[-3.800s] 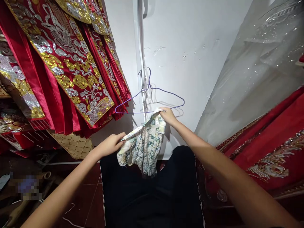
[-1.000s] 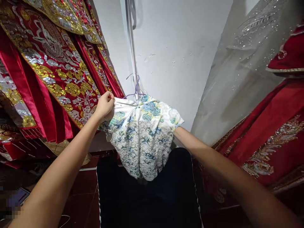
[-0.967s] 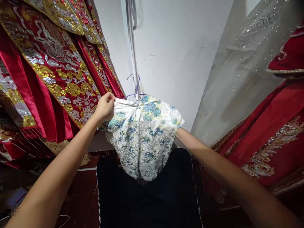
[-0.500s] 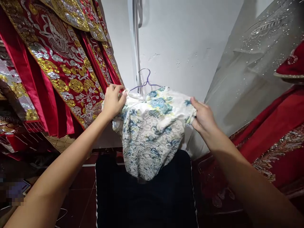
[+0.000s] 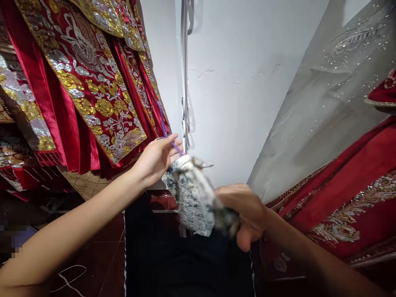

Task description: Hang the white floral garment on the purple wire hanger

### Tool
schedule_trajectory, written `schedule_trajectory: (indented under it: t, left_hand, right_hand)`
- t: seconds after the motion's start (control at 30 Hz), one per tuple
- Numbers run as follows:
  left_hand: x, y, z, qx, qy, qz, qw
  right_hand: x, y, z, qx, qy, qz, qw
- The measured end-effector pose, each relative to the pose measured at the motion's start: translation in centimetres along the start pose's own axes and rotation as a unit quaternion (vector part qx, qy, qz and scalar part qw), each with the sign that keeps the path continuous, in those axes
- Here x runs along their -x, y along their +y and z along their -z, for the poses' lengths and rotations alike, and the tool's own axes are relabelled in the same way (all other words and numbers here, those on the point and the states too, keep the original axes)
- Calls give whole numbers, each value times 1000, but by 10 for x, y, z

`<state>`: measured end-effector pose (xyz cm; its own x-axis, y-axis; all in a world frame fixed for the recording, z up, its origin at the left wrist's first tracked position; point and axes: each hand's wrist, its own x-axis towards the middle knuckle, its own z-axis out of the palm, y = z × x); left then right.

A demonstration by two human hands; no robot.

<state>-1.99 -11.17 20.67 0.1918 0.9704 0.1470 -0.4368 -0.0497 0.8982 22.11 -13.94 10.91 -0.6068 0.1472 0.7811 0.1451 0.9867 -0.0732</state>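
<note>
A short floral blouse point(image 5: 194, 198), white with blue and green patterning, hangs bunched and turned at a slant in front of me. Its purple hanger point(image 5: 163, 119) tilts left, the hook sticking up past the thumb. My left hand point(image 5: 157, 159) is closed around the hanger, thumb on the near side, close to the collar. At the blouse's right edge is my right hand point(image 5: 244, 210), blurred and palm turned down, with a bunched piece of cloth against it. Its thumb points downward, and most of its fingers are hidden.
Red embroidered garments point(image 5: 102, 95) with gold and silver sequins hang at left. A sheer sparkly grey cover point(image 5: 297, 119) and a red beaded garment point(image 5: 349, 194) are at right. Behind is a white wall point(image 5: 235, 103). A white cable point(image 5: 72, 274) lies on the dark red floor.
My left hand has gone from the blouse's shoulder to the hanger. The right hand has swung down and left. The blouse, spread out before, is now turned and bunched, its hanger tipped left.
</note>
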Motion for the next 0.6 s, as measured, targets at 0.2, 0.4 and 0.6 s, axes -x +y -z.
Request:
schedule_trajectory:
  t: [0.2, 0.4, 0.6]
  left_hand:
    - [39, 24, 47, -181, -75, 128, 972]
    - [35, 53, 77, -534, -37, -48, 843]
    - [-4, 51, 85, -602, 121, -347, 709]
  right_hand:
    - [-26, 31, -3, 59, 1, -151, 987]
    - [-40, 72, -2, -83, -51, -315, 944]
    - [-56, 98, 6, -235, 139, -430, 861]
